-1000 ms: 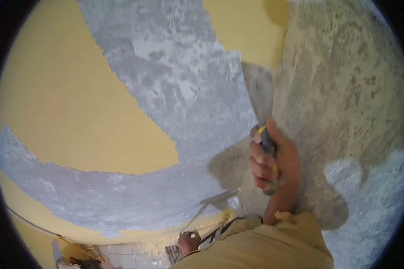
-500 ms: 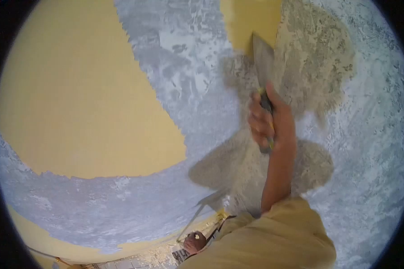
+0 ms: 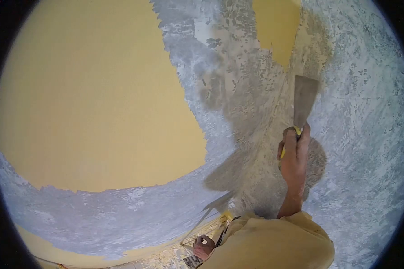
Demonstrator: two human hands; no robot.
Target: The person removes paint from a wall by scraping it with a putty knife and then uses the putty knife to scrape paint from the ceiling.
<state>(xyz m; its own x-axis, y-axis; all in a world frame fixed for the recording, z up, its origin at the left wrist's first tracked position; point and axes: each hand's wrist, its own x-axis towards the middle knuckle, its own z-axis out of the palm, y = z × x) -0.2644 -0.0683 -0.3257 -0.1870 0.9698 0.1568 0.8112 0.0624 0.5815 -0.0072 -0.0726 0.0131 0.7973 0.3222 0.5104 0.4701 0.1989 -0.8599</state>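
My right hand is wrapped round the black and yellow handle of a putty knife. Its grey blade points up and lies against or just in front of the wall, on the grey-smeared strip below a patch of bare yellow wall. Low in the view, my left hand is curled, thumb and finger forming a ring. Whatever it may hold is too small to make out. My yellowish sleeve covers the area between the hands.
A large smooth yellow area with ragged edges fills the left of the wall. Mottled grey-white coating spreads over the right. Pale flakes and crumbs lie along the bottom near my left hand. Shadows of my arm fall on the wall.
My right hand has moved down and to the right with the putty knife, and the blade has turned its flat face toward me. The view has shifted slightly.
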